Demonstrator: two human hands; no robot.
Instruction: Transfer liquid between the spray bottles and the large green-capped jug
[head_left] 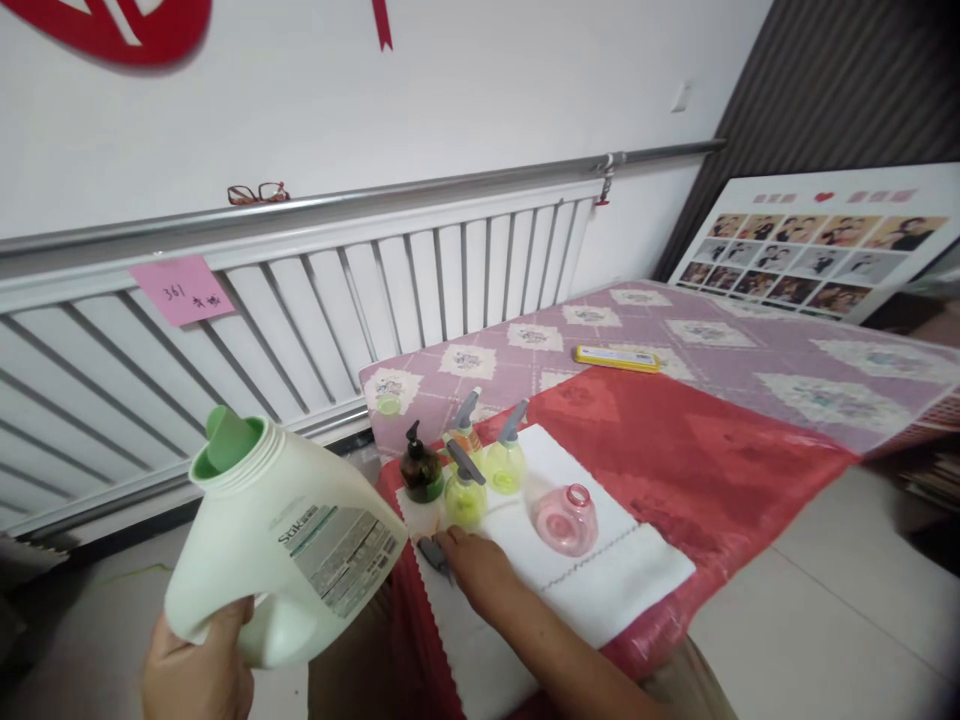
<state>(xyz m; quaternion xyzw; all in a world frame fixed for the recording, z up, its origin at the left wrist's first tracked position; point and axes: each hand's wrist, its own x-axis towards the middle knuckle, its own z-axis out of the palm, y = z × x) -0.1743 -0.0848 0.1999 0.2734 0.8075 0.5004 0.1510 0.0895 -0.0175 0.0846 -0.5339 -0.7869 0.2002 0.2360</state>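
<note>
Two bare hands, set apart, one gripping.
The left hand [196, 665] is closed in a grip at lower left, thumb [227, 622] uppermost; the right forearm [562, 640] slants in from lower right, its right hand [474, 565] lowered, fingers bent.

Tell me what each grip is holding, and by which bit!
The left grip holds the jug by its handle. The right grip is at the grey spray head; whether it holds it cannot be told.

The jug [247, 530] is pale green, one bottle [566, 524] pink, the tablecloth [701, 360] cream-patched purple.
</note>
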